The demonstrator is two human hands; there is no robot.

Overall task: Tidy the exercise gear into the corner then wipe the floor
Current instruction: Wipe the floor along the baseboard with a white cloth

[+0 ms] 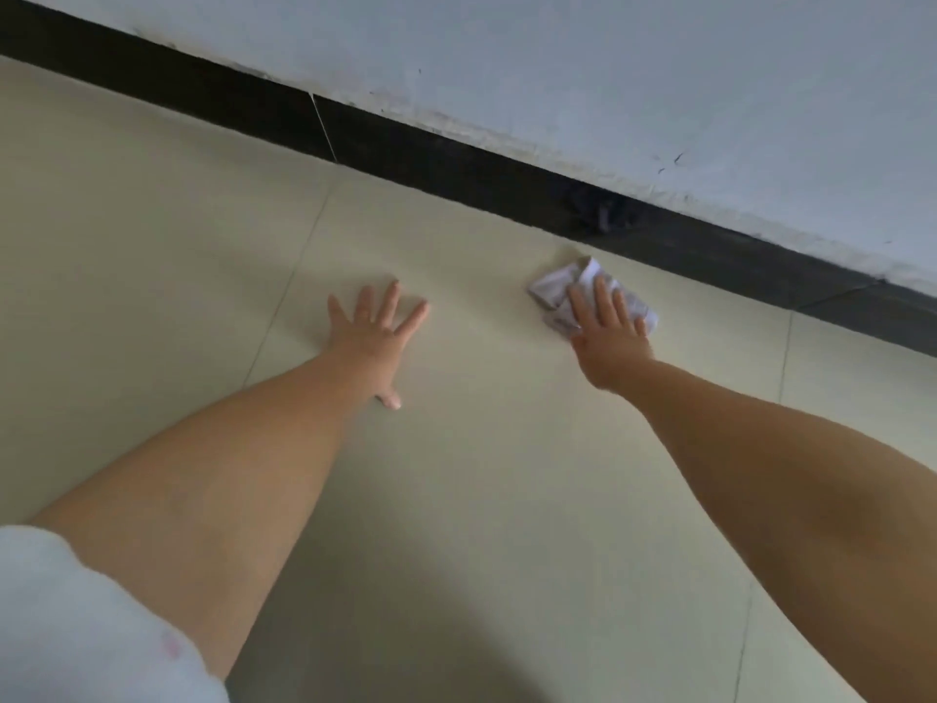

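Observation:
A crumpled white cloth (555,286) lies on the cream tiled floor (481,499), close to the black skirting board. My right hand (606,327) presses flat on the cloth with straight fingers and covers its near part. To the left, my left hand (372,332) rests flat on the bare floor with fingers spread, about a forearm's length from the cloth. No exercise gear is in view.
A black skirting board (405,144) runs diagonally from upper left to right, below a pale grey-blue wall (608,68). A dark smudge (601,213) sits on the skirting just beyond the cloth. A white sleeve (76,626) fills the bottom left corner.

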